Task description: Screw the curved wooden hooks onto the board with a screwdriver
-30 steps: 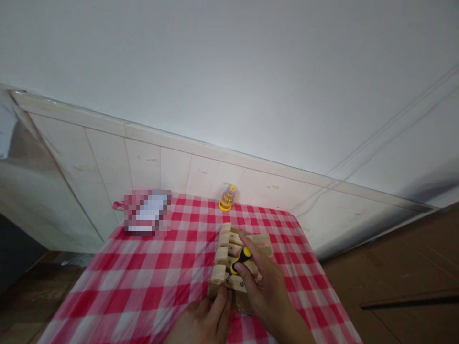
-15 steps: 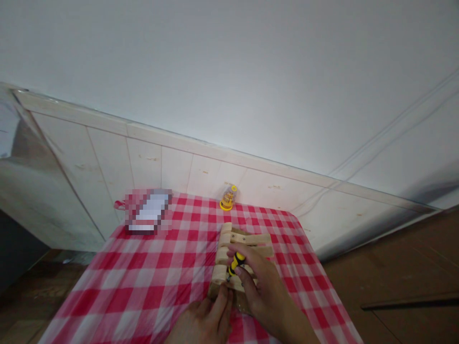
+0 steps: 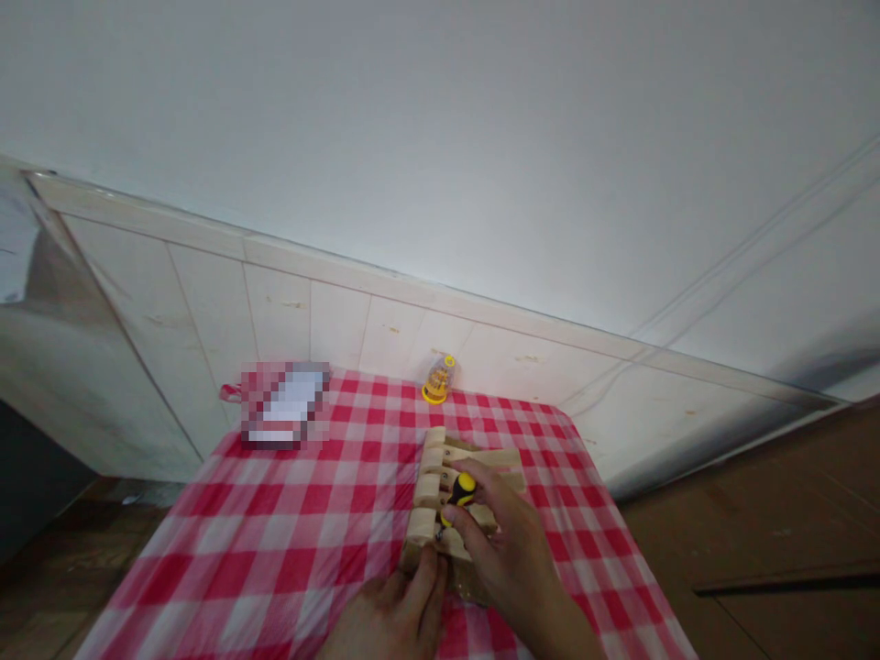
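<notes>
A wooden piece with rounded blocks along its left edge and flat slats to the right (image 3: 430,488) lies in front of me, with small dark screws in the slats. My right hand (image 3: 515,541) grips a small yellow-and-black screwdriver (image 3: 463,489) between thumb and fingers. Its tip points down at the slat nearest me, beside the last rounded block; the exact contact is too small to tell. My left hand (image 3: 395,610) presses its closed fingertips on the near end of the wood, just below the screwdriver tip. My right hand hides part of the slats.
A red-and-white checked cloth (image 3: 275,541) covers the table. A clear, yellow-based container (image 3: 438,380) stands at the back by the white panelled wall (image 3: 336,321). Toward the back left lies a blurred-out flat object like a phone (image 3: 285,408).
The screwdriver's handle has tilted slightly to the right and turned in my right hand, whose fingers have shifted on it. My left hand and the wooden piece stay almost where they were.
</notes>
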`<state>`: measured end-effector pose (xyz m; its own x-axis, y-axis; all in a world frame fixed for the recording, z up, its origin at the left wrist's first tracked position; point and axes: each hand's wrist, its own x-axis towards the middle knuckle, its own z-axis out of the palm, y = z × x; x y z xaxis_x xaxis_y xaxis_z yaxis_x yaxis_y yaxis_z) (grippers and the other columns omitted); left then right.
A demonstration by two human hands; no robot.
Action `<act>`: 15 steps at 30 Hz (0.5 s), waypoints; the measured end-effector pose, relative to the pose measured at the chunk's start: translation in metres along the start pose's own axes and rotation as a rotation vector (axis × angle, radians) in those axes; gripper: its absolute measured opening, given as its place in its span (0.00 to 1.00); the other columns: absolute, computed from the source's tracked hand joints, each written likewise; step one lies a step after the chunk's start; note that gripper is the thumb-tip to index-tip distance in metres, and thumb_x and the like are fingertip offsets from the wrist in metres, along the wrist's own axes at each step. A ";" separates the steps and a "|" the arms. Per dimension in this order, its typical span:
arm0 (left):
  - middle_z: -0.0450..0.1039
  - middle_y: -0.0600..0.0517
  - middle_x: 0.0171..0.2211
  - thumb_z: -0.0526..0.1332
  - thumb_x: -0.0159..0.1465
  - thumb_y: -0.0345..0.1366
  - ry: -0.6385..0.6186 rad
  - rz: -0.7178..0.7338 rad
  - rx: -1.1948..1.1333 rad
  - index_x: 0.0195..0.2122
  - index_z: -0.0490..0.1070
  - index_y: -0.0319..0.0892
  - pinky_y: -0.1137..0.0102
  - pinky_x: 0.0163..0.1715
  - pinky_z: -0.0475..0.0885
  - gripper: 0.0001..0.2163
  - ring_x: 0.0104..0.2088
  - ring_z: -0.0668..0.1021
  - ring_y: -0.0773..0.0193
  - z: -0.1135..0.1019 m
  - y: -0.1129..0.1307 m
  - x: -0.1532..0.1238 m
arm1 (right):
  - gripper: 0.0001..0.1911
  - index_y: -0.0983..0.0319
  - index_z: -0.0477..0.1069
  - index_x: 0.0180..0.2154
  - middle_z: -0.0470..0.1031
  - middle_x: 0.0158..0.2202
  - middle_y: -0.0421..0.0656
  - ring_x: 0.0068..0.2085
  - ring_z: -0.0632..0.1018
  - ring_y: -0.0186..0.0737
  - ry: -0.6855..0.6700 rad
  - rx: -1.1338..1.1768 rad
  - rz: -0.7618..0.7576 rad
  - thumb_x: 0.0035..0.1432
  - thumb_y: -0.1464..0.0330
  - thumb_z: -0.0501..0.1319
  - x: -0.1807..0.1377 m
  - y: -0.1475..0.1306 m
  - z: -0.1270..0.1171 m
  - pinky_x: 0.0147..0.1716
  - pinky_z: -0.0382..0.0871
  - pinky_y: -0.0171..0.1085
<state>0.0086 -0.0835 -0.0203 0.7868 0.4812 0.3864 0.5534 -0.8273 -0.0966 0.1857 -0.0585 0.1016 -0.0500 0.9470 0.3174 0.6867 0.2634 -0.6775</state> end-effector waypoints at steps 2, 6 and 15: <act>0.79 0.35 0.54 0.59 0.68 0.27 -0.017 0.005 0.001 0.61 0.72 0.32 0.67 0.27 0.82 0.20 0.37 0.85 0.54 0.000 0.000 0.000 | 0.21 0.56 0.77 0.56 0.84 0.54 0.48 0.53 0.85 0.52 0.016 -0.014 -0.021 0.60 0.71 0.64 0.000 0.000 0.000 0.53 0.82 0.51; 0.79 0.36 0.55 0.60 0.68 0.29 -0.026 0.007 -0.001 0.61 0.72 0.32 0.69 0.25 0.81 0.20 0.34 0.84 0.56 0.000 0.000 0.001 | 0.21 0.56 0.78 0.55 0.86 0.50 0.47 0.50 0.86 0.49 0.031 -0.038 -0.085 0.60 0.74 0.66 0.001 -0.001 -0.001 0.53 0.81 0.47; 0.77 0.36 0.57 0.57 0.71 0.30 -0.043 0.048 0.001 0.61 0.72 0.35 0.69 0.28 0.81 0.19 0.37 0.84 0.58 -0.009 -0.001 -0.002 | 0.22 0.54 0.76 0.57 0.84 0.51 0.45 0.53 0.84 0.47 0.035 -0.067 -0.148 0.62 0.74 0.65 0.001 -0.001 0.002 0.54 0.81 0.45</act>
<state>0.0038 -0.0867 -0.0125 0.8232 0.4534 0.3417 0.5154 -0.8493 -0.1147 0.1842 -0.0577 0.1011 -0.1298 0.8912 0.4347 0.7209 0.3858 -0.5757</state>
